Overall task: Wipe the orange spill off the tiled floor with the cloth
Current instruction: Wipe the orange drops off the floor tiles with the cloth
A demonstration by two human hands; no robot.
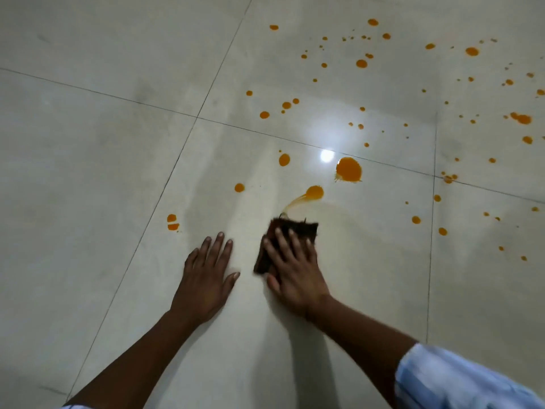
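Note:
Orange drops and blobs are scattered over the pale tiled floor (88, 172), mostly ahead and to the right. The biggest blob (349, 169) lies near the middle, beside a bright light reflection. A smaller blob (314, 192) below it trails into a thin smear that runs down to a dark brown cloth (298, 228). My right hand (292, 267) presses flat on that cloth, fingers spread over it. My left hand (208, 276) rests flat on the bare tile to the left of the cloth, fingers apart, holding nothing.
Dark grout lines (182, 143) cross the floor. Isolated drops lie left of the hands (172, 222) and above them (239, 187). A dense scatter of drops (522, 118) fills the far right. A light blue sleeve (442, 379) shows at the lower right.

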